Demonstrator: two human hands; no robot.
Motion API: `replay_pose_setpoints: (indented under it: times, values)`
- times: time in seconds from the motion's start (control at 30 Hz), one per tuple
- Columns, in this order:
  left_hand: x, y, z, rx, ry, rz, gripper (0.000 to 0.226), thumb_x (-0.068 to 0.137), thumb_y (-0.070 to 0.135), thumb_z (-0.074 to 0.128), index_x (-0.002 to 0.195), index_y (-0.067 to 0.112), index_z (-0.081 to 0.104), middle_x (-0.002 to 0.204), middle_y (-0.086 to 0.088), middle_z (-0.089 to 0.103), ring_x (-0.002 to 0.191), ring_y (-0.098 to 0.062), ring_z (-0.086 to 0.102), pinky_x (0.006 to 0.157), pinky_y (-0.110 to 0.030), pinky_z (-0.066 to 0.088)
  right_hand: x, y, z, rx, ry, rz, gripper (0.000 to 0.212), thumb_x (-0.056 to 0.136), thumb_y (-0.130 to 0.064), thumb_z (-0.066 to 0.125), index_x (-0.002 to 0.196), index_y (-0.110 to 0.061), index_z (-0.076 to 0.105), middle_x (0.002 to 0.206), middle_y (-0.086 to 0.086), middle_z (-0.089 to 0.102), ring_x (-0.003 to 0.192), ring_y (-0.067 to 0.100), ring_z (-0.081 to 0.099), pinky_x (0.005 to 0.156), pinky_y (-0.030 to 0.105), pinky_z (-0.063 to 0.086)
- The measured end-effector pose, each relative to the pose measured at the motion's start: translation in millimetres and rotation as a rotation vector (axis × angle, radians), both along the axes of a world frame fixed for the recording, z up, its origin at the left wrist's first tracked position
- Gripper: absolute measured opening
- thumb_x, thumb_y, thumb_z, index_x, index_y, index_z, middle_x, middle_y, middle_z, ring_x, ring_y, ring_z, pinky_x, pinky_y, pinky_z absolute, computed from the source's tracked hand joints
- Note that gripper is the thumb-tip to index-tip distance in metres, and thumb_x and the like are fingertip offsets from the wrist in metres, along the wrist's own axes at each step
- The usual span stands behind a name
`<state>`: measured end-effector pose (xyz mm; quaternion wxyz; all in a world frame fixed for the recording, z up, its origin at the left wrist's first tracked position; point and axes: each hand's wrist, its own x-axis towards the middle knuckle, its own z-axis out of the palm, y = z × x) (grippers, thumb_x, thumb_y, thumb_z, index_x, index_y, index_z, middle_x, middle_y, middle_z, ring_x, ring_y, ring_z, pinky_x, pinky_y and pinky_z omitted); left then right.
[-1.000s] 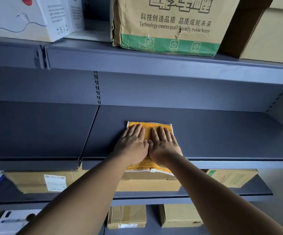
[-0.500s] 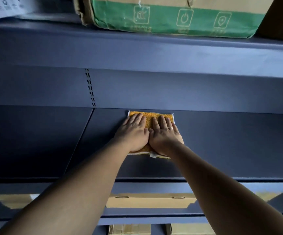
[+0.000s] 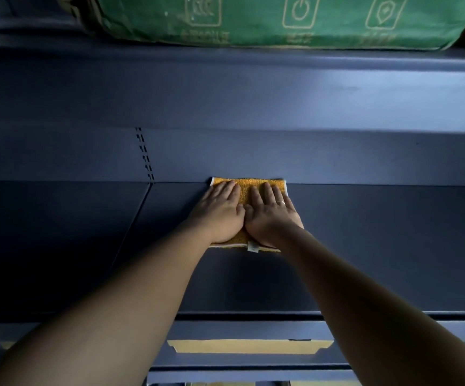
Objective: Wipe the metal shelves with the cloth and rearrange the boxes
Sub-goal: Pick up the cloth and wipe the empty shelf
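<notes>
An orange cloth [image 3: 244, 188] with a white edge lies flat on the dark grey metal shelf [image 3: 365, 246], its far edge touching the shelf's back wall. My left hand [image 3: 220, 215] and my right hand [image 3: 270, 215] press down on it side by side, fingers straight and pointing at the wall. A ring shows on the right hand. A small white tag sticks out of the cloth's near edge. Above, a cardboard box with a green band [image 3: 281, 20] stands on the upper shelf.
A slotted upright [image 3: 145, 154] splits the back wall, and a seam runs forward from it across the shelf. Below the shelf's front lip [image 3: 253, 319], the top of a brown cardboard box [image 3: 248, 346] shows on the lower shelf.
Both hands have pushed the cloth from the shelf's front edge back to the rear wall. The view has moved closer and lower under the upper shelf.
</notes>
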<state>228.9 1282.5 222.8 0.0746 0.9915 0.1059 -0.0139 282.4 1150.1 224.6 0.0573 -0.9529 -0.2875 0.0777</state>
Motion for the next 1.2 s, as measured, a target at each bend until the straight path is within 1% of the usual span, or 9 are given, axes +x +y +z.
replay_pose_setpoints:
  times: [0.27,0.47,0.63,0.77,0.93,1.07,1.2]
  values:
    - [-6.5,14.9,-0.9,-0.011,-0.004,-0.033,0.062,0.107,0.042,0.012,0.162,0.017,-0.001,0.17,0.002,-0.009,0.155,-0.013,-0.009,0.126,-0.035,-0.006,-9.9,14.5,-0.3,-0.001,-0.009,-0.059,0.066,0.106,-0.052,0.011,0.163,-0.022,-0.003,0.17,0.007,-0.012,0.156,0.024,-0.013,0.126,0.041,-0.009]
    - [-22.6,58.2,-1.6,-0.014,-0.015,-0.034,0.06,0.108,0.042,0.012,0.162,0.018,-0.001,0.17,0.004,-0.007,0.155,-0.012,-0.008,0.126,-0.036,-0.003,-24.2,57.2,0.2,-0.006,0.002,-0.033,0.067,0.106,-0.051,0.01,0.163,-0.019,-0.004,0.17,0.01,-0.012,0.156,0.026,-0.013,0.126,0.043,-0.009]
    - [-29.9,77.9,0.4,-0.008,-0.038,-0.041,0.057,0.109,0.037,0.014,0.162,0.02,0.004,0.17,0.007,-0.002,0.155,-0.008,-0.004,0.126,-0.034,-0.003,-25.2,82.2,-2.4,-0.011,-0.011,-0.024,0.068,0.106,-0.051,0.009,0.163,-0.016,-0.004,0.169,0.013,-0.012,0.156,0.029,-0.013,0.126,0.045,-0.01]
    - [-32.2,72.5,-2.1,0.014,-0.042,-0.011,0.059,0.108,0.039,0.014,0.162,0.017,0.003,0.17,0.003,-0.002,0.155,-0.012,-0.003,0.126,-0.034,-0.003,-29.0,77.7,-2.1,-0.005,-0.015,-0.017,0.068,0.105,-0.053,0.009,0.163,-0.018,-0.004,0.17,0.011,-0.012,0.156,0.027,-0.013,0.126,0.044,-0.009]
    - [-52.8,62.8,-1.5,0.024,-0.019,0.05,0.062,0.108,0.04,0.012,0.162,0.013,0.001,0.17,-0.003,-0.005,0.156,-0.017,-0.005,0.126,-0.037,-0.004,-46.0,71.6,-2.1,0.029,-0.014,-0.01,0.068,0.105,-0.054,0.011,0.163,-0.023,-0.002,0.17,0.006,-0.01,0.157,0.022,-0.012,0.126,0.041,-0.008]
    - [-79.8,53.5,0.0,0.024,-0.018,0.046,0.063,0.107,0.041,0.011,0.162,0.013,-0.001,0.17,-0.004,-0.006,0.156,-0.018,-0.006,0.126,-0.037,-0.005,-74.2,60.9,-1.1,0.032,-0.009,-0.015,0.067,0.105,-0.054,0.011,0.163,-0.024,-0.001,0.17,0.005,-0.011,0.157,0.02,-0.012,0.126,0.04,-0.008]
    - [-111.3,43.6,-0.2,0.013,-0.016,0.017,0.064,0.107,0.043,0.012,0.161,0.012,-0.003,0.169,-0.006,-0.007,0.156,-0.019,-0.007,0.127,-0.04,-0.003,-105.9,48.4,-3.1,0.024,-0.008,-0.022,0.067,0.104,-0.054,0.01,0.163,-0.024,-0.004,0.17,0.005,-0.013,0.156,0.02,-0.014,0.126,0.04,-0.008]
